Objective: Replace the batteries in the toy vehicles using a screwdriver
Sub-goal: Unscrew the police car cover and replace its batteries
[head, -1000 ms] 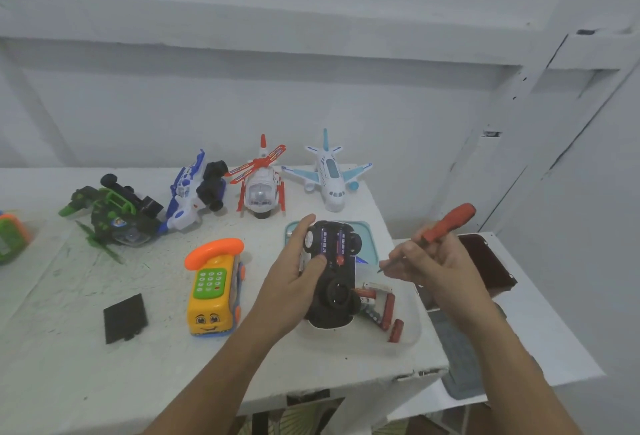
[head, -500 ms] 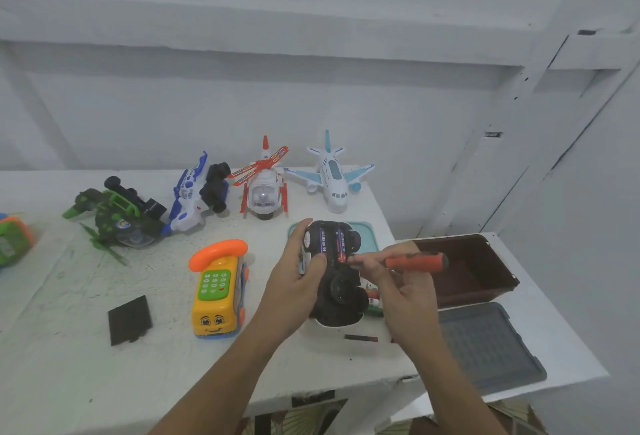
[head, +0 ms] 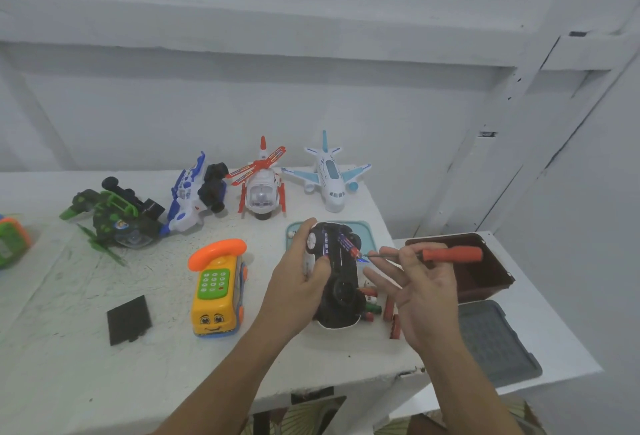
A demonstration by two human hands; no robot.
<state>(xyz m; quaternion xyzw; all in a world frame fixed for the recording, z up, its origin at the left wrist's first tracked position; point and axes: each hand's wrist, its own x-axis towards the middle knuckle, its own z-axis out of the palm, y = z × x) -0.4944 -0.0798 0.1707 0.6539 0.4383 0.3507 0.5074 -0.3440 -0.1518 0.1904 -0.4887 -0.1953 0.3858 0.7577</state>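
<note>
My left hand (head: 301, 282) grips an upturned black toy car (head: 339, 279) above the right part of the white table (head: 69, 348). Batteries show in its open underside. My right hand (head: 419, 292) pinches an orange-handled screwdriver (head: 446, 254) between thumb and forefinger, its other fingers spread. The tool lies level, its tip at the car's right side near the battery bay. Several loose red batteries (head: 389, 310) lie in a tray under the car. A black battery cover (head: 129, 319) lies flat at the left front.
A yellow phone bus (head: 216, 292) stands left of the car. At the back are a green vehicle (head: 117, 216), a blue-white toy (head: 194, 195), a helicopter (head: 263, 189) and an airplane (head: 329, 175). A brown box (head: 485, 272) and grey lid (head: 491, 341) sit on the lower right table.
My right hand brought the screwdriver down from a raised tilt to level at the car, then slid back to the right, leaving only the tip near the battery bay. My left hand kept the car.
</note>
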